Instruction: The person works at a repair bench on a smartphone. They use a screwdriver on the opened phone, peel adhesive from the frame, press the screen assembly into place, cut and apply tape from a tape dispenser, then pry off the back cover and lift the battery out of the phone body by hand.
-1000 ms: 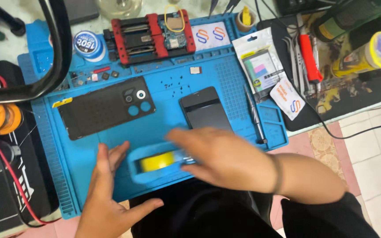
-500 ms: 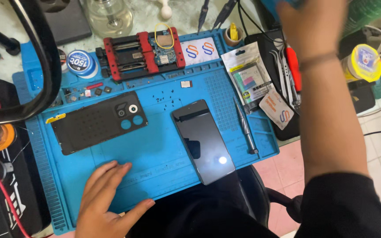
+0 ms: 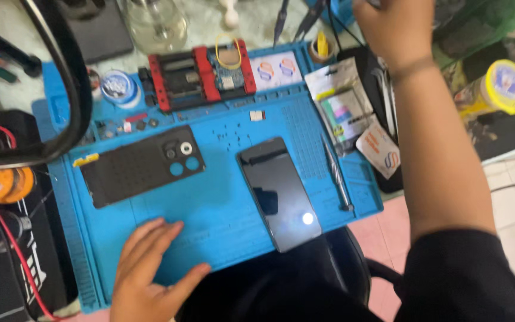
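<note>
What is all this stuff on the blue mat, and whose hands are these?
The picture comes from a camera worn on a person's head, looking down at their own two hands. The left hand lies flat and open on a blue work mat, holding nothing. The right hand reaches up to the far edge of the desk; what it touches is out of view. On the mat lie a dark phone screen, a black phone back cover with round camera holes, a thin metal tool, and a red clamp gripping a small circuit board. A yellow-capped bottle stands to the right, off the mat.
</note>
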{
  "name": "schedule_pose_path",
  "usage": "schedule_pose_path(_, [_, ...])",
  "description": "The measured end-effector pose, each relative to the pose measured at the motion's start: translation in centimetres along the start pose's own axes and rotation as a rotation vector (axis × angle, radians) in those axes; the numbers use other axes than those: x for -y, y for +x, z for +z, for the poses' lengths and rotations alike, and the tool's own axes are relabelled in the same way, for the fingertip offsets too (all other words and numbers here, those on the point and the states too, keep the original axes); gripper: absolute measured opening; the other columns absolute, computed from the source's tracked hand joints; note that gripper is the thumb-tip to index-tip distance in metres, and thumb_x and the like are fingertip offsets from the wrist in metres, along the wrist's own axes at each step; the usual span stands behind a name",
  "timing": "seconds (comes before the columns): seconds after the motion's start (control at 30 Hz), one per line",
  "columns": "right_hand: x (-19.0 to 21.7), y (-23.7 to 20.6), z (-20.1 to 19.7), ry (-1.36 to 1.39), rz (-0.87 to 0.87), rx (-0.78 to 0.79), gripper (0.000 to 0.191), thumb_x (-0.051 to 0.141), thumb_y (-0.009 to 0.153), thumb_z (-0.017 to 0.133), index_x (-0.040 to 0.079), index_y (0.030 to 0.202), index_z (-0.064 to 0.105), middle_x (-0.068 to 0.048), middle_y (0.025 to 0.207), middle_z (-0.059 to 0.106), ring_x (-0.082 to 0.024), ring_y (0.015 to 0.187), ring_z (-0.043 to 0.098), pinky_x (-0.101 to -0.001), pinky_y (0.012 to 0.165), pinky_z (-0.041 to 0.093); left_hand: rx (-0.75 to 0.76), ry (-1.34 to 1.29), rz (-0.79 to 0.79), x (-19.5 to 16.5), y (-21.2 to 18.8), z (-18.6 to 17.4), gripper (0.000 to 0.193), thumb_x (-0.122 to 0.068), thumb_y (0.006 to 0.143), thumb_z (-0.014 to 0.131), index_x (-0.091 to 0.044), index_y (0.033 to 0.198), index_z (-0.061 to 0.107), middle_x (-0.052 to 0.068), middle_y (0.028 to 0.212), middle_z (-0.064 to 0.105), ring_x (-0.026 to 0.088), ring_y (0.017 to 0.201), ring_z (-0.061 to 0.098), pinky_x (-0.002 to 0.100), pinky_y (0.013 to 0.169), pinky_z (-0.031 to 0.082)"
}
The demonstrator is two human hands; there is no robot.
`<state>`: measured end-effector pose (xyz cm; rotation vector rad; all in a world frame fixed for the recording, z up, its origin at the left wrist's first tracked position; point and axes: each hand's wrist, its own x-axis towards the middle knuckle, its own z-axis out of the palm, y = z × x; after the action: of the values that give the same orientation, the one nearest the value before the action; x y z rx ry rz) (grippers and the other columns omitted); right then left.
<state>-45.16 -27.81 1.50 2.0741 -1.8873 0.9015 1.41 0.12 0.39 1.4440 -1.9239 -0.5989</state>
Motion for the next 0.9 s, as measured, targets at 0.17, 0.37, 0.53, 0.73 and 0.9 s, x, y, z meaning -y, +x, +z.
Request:
schedule_pose_path(0.17, [9.6, -10.0, -8.2, 0.252, 0.12, 0.168, 0.09, 0.03, 0.086, 0.082, -0.001, 0.15, 0.026, -0.013, 0.094, 0.072, -0.028, 0.081, 0.073, -0.0382, 0.072, 0.057, 0.001, 0.022, -0.03, -0.2, -0.1, 0.4, 0.068, -0.029, 0.058, 0.093, -0.001, 0.116, 0.071, 0.013, 0.116, 0.072, 0.033, 0.127, 0.059, 0.045, 0.106, 0.045])
schedule_pose_path(0.37, [20.6, -19.0, -11.2, 0.124, 0.184, 0.471, 0.118, 0.049, 0.07, 0.087, 0.002, 0.155, 0.021, -0.016, 0.094, 0.072, -0.036, 0.078, 0.07, -0.0449, 0.066, 0.055, -0.015, -0.023, -0.007, 0.0, -0.1, 0.3, 0.066, -0.027, 0.059, 0.092, -0.002, 0.116, 0.071, 0.012, 0.118, 0.072, 0.033, 0.128, 0.058, 0.044, 0.106, 0.045])
schedule_pose_path(0.53, [23.0, -20.4, -10.7, 0.115, 0.106, 0.473, 0.123, 0.049, 0.066, 0.089, 0.001, 0.155, 0.02, -0.022, 0.099, 0.067, -0.042, 0.082, 0.065, -0.0488, 0.071, 0.053, 0.006, -0.026, 0.007, -0.1, -0.2, -0.1, 0.066, -0.027, 0.06, 0.092, -0.002, 0.117, 0.071, 0.012, 0.119, 0.072, 0.033, 0.129, 0.057, 0.044, 0.106, 0.045])
schedule_pose_path(0.73, [22.2, -20.7, -9.8, 0.343, 0.209, 0.355, 0.126, 0.031, 0.062, 0.093, -0.001, 0.155, 0.015, -0.024, 0.1, 0.066, -0.041, 0.089, 0.066, -0.0466, 0.079, 0.053, 0.004, -0.035, -0.013, 0.1, -0.4, 0.1, 0.065, -0.027, 0.061, 0.092, -0.002, 0.117, 0.071, 0.012, 0.119, 0.072, 0.033, 0.129, 0.057, 0.044, 0.105, 0.046])
schedule_pose_path(0.9, [21.5, -20.9, -9.5, 0.685, 0.497, 0.362, 0.104, 0.008, 0.08, 0.079, 0.005, 0.159, 0.01, -0.012, 0.089, 0.067, -0.02, 0.077, 0.069, -0.0308, 0.074, 0.058, 0.004, -0.029, -0.005, 0.5, -0.7, 0.2, 0.065, -0.027, 0.06, 0.092, -0.002, 0.117, 0.071, 0.014, 0.12, 0.071, 0.033, 0.129, 0.057, 0.044, 0.106, 0.045])
